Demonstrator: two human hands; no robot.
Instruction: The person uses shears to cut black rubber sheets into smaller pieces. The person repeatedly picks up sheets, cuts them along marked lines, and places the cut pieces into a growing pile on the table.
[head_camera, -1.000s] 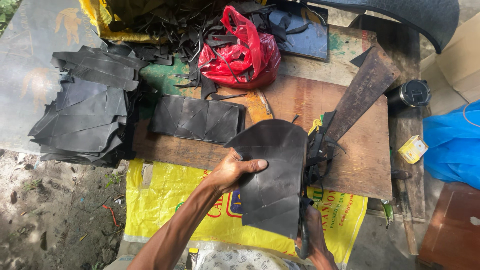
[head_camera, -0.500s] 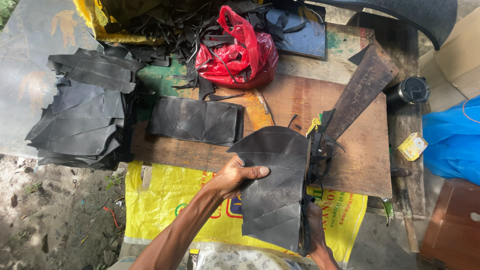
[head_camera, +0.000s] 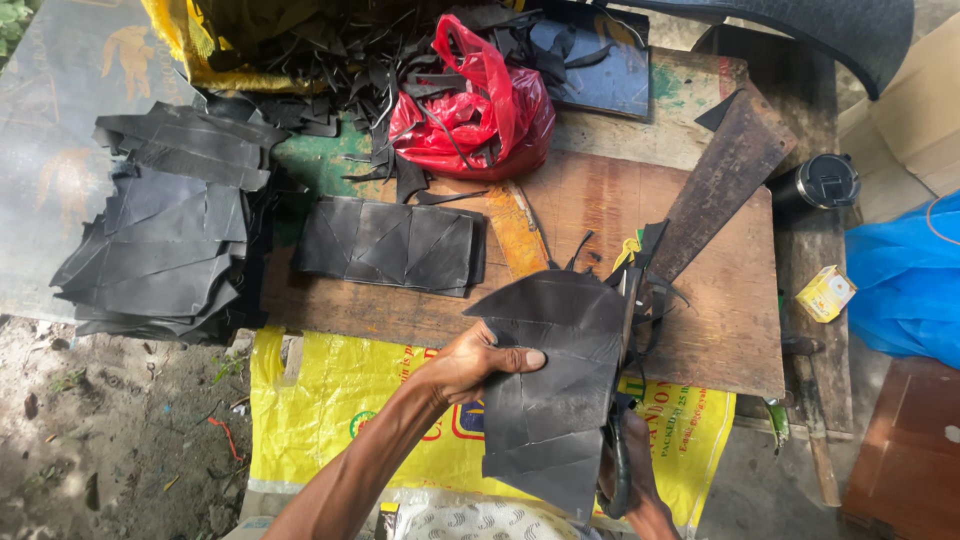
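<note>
My left hand (head_camera: 470, 362) grips the left edge of a black rubber sheet (head_camera: 555, 390), holding it flat over the front of a wooden board (head_camera: 700, 330). My right hand (head_camera: 635, 480), mostly hidden under the sheet, is closed on the handles of large dark shears (head_camera: 625, 350) whose blades run along the sheet's right edge. A rusty flat metal blade (head_camera: 715, 185) lies slanted on the board just beyond the shears.
A cut rubber piece (head_camera: 390, 245) lies on the board. A stack of rubber sheets (head_camera: 165, 240) sits at left. A red plastic bag (head_camera: 470, 105) with scraps is behind. A black cup (head_camera: 825, 180), small yellow box (head_camera: 825, 293), blue bag (head_camera: 905, 285) at right. Yellow sack (head_camera: 330, 410) below.
The rubber sheet has shifted slightly lower and nearer to me in my left hand, along the shears. Both hands keep their grips.
</note>
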